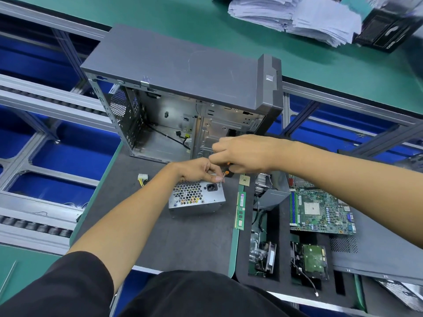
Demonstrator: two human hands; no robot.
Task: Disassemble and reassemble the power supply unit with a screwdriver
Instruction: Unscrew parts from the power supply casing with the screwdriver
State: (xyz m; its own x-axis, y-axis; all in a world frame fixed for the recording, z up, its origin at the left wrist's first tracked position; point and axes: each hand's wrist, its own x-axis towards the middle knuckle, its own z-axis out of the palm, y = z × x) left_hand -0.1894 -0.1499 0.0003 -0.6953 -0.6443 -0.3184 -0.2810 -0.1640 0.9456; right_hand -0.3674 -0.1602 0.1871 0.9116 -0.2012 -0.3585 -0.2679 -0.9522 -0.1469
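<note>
PSU (pixel 196 199) sits mid-bench on the dark mat (pixel 183 239), vented face with the power socket up, just in front of the open PC case (pixel 180 94) at the bench's far edge. Left hand (pixel 198 170) grips the PSU's far top edge. Right hand (pixel 240 154) is clenched round the screwdriver (pixel 223 177), tip on the PSU's top-right corner by the socket. RAM stick (pixel 240 210) lies along the mat's right edge
</note>
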